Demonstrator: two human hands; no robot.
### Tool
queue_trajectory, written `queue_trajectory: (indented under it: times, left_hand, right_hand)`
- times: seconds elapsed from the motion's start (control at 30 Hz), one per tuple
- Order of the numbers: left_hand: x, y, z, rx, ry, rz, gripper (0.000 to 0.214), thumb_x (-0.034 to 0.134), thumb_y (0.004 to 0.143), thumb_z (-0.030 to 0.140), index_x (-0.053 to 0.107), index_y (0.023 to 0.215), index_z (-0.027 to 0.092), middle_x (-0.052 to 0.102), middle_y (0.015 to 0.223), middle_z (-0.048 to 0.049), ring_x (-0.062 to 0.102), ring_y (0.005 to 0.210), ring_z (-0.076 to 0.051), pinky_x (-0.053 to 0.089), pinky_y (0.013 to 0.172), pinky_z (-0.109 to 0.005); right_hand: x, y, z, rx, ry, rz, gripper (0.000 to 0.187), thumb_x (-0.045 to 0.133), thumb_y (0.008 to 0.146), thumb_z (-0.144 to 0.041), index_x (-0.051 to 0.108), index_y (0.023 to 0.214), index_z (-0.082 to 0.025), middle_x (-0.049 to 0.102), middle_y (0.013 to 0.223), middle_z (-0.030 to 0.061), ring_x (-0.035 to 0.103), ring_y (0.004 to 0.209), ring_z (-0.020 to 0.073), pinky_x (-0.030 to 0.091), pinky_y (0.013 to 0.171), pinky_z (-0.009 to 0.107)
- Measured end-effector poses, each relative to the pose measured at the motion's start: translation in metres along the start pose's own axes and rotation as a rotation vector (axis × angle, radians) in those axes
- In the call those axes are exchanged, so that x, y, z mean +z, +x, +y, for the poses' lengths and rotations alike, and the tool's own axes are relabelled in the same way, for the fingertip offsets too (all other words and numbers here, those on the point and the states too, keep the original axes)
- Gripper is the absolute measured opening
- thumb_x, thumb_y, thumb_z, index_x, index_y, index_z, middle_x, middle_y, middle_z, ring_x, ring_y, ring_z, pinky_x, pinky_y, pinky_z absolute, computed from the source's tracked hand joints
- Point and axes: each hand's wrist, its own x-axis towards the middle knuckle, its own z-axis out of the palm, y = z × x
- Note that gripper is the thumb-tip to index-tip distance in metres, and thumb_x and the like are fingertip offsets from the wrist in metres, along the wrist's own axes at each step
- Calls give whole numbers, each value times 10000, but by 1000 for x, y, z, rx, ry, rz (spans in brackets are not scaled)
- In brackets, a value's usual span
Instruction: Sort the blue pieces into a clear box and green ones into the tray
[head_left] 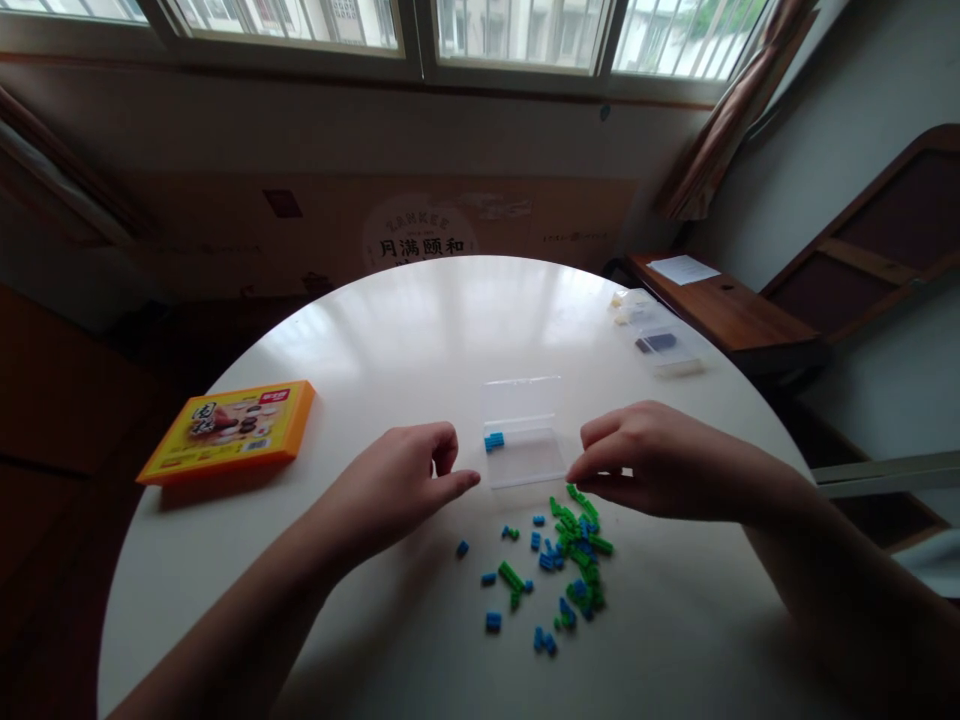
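A clear plastic box point(525, 460) lies on the white table with its lid point(523, 402) folded back. Inside, near its left wall, sit some joined blue building bricks point(494, 441). My left hand point(412, 465) hovers left of the box, fingers curled and thumb apart from them, holding nothing visible. At the box's front right corner is my right hand point(634, 460), its fingertips closed together; whether it pinches a small brick or touches the box edge cannot be seen. Loose green building bricks point(581, 555) and blue building bricks point(493, 621) are scattered in front of the box.
An orange and yellow game box point(232, 428) rests on the left side of the round white table point(360, 350). Clear containers point(667, 350) with dark and pale pieces stand at the back right. Beyond is a wooden side table point(720, 310) with paper on it.
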Motion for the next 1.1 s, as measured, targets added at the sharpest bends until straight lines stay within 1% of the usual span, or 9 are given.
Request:
queue_trajectory:
  times: [0.1, 0.2, 0.33, 0.5, 0.67, 0.9, 1.1]
  left_hand:
    - [-1, 1, -3, 19, 45, -68, 377, 586, 774, 557, 490, 650, 215, 574, 636, 25, 467, 567, -144, 321, 485, -258]
    - [0, 0, -5, 43, 75, -147, 391, 599, 762, 546, 462, 614, 211, 549, 616, 32, 436, 551, -134, 308, 473, -257]
    - [0, -2, -7, 69, 106, -217, 377, 615, 741, 539, 475, 615, 213, 546, 616, 32, 431, 550, -133, 292, 467, -262]
    - [-2, -3, -6, 77, 121, -281, 342, 617, 733, 521, 501, 631, 215, 555, 626, 29, 447, 559, -138, 285, 471, -267]
    - [-3, -2, -6, 66, 142, -283, 354, 617, 734, 529, 491, 629, 215, 554, 627, 29, 449, 558, -137, 292, 474, -271]
    - [-4, -3, -7, 95, 176, -310, 343, 616, 743, 542, 519, 666, 222, 581, 667, 26, 491, 587, -146, 301, 484, -271]
    - [-5, -7, -6, 122, 163, -296, 302, 632, 725, 502, 541, 669, 220, 586, 684, 14, 490, 591, -150, 290, 492, -274]
  right_hand:
    - [-4, -4, -5, 6, -8, -111, 158, 630, 824, -150, 741, 838, -261, 661, 737, -40, 560, 639, 78, 362, 604, 215]
    - [-3, -6, -9, 0, -1, -174, 158, 624, 815, -158, 737, 805, -268, 666, 746, -43, 553, 639, 83, 355, 604, 217]
    - [-1, -6, -14, 1, 5, -227, 191, 600, 799, -133, 730, 784, -273, 672, 770, -50, 555, 654, 86, 356, 614, 217]
    - [2, -4, -14, 31, -52, -233, 169, 584, 838, -195, 735, 798, -260, 671, 759, -21, 559, 653, 107, 336, 596, 244]
    - [3, -4, -12, 82, -106, -228, 172, 585, 878, -319, 730, 807, -261, 679, 768, -13, 585, 681, 130, 328, 611, 269]
    - [8, -4, -19, 104, -205, -198, 137, 623, 836, -311, 703, 746, -244, 676, 752, -14, 578, 664, 141, 293, 590, 286]
    - [11, -3, -20, 74, -191, -189, 124, 632, 823, -291, 708, 736, -244, 677, 744, -6, 577, 661, 141, 288, 584, 288]
